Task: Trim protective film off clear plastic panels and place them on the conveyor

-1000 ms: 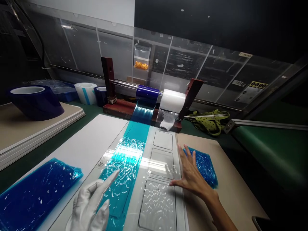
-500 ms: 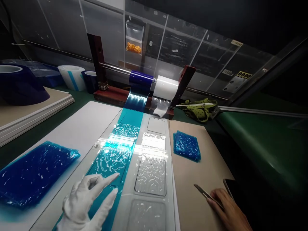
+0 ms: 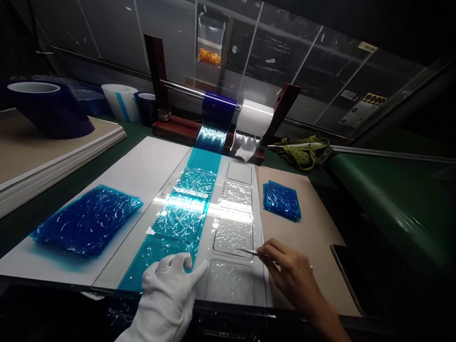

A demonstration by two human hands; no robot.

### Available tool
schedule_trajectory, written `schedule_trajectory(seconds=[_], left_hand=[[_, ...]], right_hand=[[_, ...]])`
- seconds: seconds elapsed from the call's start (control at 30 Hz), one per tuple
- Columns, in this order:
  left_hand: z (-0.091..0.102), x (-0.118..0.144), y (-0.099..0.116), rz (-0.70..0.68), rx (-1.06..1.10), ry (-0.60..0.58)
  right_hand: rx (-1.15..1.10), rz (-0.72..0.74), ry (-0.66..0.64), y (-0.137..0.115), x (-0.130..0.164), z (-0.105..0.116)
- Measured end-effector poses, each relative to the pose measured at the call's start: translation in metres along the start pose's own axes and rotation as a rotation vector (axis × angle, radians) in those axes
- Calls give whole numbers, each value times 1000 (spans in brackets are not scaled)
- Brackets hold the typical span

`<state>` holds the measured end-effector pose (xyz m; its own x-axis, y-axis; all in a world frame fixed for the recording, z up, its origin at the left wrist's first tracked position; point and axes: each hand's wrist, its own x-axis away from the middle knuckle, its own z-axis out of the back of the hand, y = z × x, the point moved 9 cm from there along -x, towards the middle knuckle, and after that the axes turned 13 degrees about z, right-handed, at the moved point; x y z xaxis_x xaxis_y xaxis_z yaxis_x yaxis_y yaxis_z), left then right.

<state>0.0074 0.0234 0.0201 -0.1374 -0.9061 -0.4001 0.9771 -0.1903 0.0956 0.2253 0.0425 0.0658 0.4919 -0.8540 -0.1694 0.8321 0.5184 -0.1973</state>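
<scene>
A clear bag [image 3: 208,45] hangs on the transparent panel [image 3: 285,61] at the upper middle of the frame, with orange rings in its lower part. Below it, a wooden stand [image 3: 178,130] carries a rod with a dark blue roll [image 3: 218,111] and a white roll [image 3: 255,118]; blue film [image 3: 185,213] runs from the blue roll down the clear template [image 3: 233,228] at the centre. The green surface [image 3: 377,190] also bears a large blue stack [image 3: 89,221] at left, a small blue stack [image 3: 282,200] right of centre, spare rolls [image 3: 119,102] at upper left and a green pouch [image 3: 302,152].

The gloved left hand [image 3: 167,289], fingers spread apart, lies flat on the film's near end. The bare right hand [image 3: 290,273] is pinched on a thin blade [image 3: 247,251], its tip on the template.

Half a second ago that hand lay at the lower right edge with the blade on the cardboard; the left hand then pointed with its forefinger.
</scene>
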Motion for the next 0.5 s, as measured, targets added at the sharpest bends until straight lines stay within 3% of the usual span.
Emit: schedule_trajectory(seconds=[0.27, 0.5], left_hand=[[-10, 5, 13, -17, -60, -155], [-2, 8, 10, 52, 67, -189]], right_hand=[[69, 202, -127, -47, -48, -35], [55, 220, -172, -46, -51, -42]])
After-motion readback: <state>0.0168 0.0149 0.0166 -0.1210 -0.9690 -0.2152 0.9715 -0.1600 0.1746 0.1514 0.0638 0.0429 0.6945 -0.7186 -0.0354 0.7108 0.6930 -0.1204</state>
